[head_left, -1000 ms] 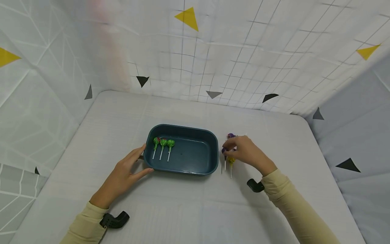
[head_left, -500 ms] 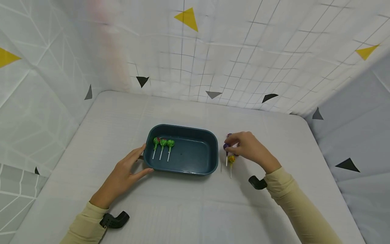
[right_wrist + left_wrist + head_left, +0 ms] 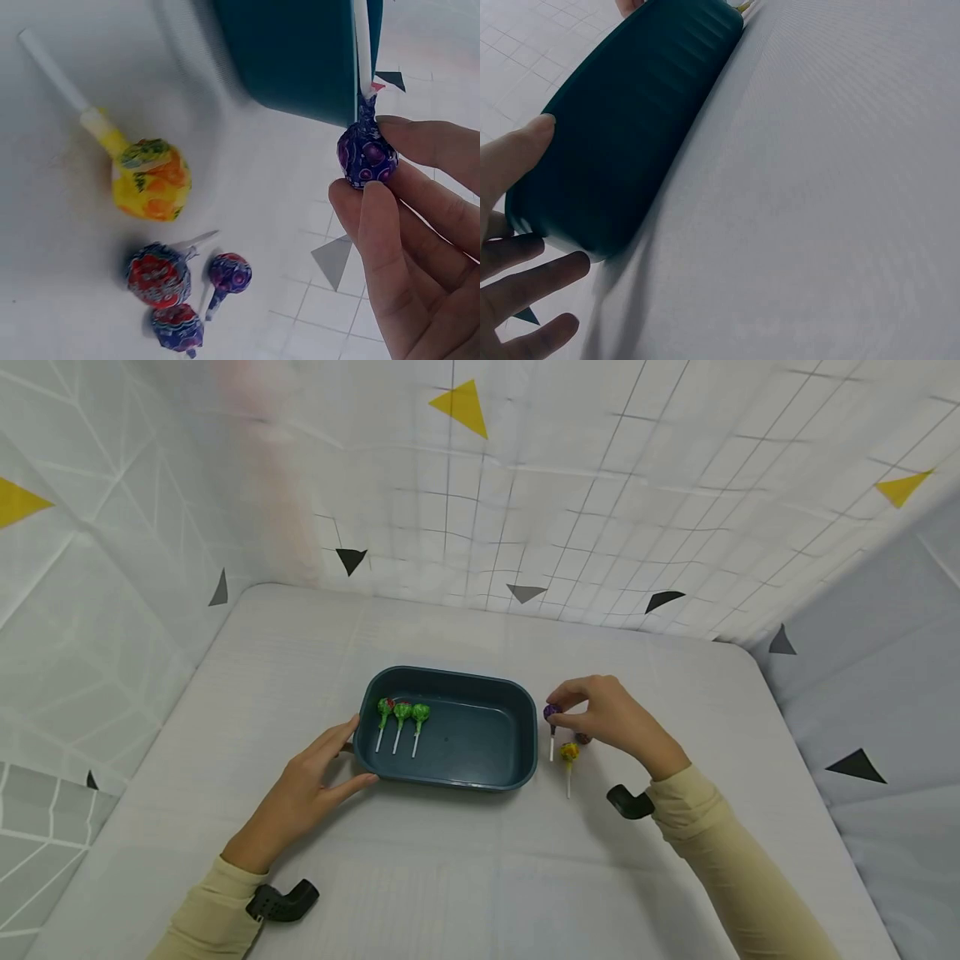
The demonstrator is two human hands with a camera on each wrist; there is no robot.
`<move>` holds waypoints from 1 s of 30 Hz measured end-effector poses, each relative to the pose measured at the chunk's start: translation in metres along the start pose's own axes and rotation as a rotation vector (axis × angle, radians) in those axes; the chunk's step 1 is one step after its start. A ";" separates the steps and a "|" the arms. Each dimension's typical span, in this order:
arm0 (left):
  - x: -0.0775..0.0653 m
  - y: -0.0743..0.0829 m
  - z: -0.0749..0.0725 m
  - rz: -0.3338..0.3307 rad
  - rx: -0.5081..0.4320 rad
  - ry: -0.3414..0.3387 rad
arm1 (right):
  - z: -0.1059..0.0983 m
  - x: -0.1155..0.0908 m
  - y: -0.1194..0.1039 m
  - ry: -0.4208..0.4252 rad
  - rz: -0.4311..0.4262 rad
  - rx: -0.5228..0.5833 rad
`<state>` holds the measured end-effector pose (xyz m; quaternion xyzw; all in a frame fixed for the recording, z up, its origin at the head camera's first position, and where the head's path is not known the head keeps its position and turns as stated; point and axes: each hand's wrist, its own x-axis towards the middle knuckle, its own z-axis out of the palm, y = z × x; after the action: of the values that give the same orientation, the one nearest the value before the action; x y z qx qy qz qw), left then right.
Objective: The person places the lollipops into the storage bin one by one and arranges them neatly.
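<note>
My right hand point(image 3: 611, 718) pinches a purple-wrapped lollipop point(image 3: 367, 154) by its head, just off the right end of a dark teal plastic tub point(image 3: 450, 675). The white stick of that lollipop points down in the head view. At the tub's left end, my left hand point(image 3: 296, 802) rests with fingers spread, the thumb point(image 3: 536, 135) on the rim and other fingers near the end wall. Inside the tub, three green lollipops point(image 3: 402, 712) lie side by side at the left. A yellow lollipop point(image 3: 570, 752) lies on the table below my right hand.
In the right wrist view, a red-and-blue lollipop point(image 3: 159, 274), a smaller one point(image 3: 178, 328) touching it and a purple one point(image 3: 231, 272) lie together on the white table point(image 3: 420, 877). My right hand mostly hides them in the head view. A white gridded curtain point(image 3: 570, 510) stands behind.
My right hand has lifted the purple lollipop from beside the others and shifted it slightly up and left toward the tub. The left hand and the tub stay put.
</note>
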<state>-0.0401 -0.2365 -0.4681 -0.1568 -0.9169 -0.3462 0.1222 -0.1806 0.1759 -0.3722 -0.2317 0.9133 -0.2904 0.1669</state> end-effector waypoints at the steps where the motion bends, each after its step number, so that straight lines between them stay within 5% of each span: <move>1: 0.000 0.000 0.000 0.000 0.000 0.000 | 0.000 0.001 -0.001 0.003 -0.001 -0.008; 9: 0.000 0.000 0.000 -0.007 -0.002 -0.008 | -0.001 0.006 -0.010 0.051 -0.051 -0.109; 30: 0.000 -0.001 -0.001 -0.020 -0.010 -0.023 | 0.000 0.018 -0.033 0.027 -0.093 -0.071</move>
<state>-0.0401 -0.2375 -0.4680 -0.1520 -0.9179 -0.3504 0.1074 -0.1846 0.1427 -0.3546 -0.2756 0.9134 -0.2685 0.1328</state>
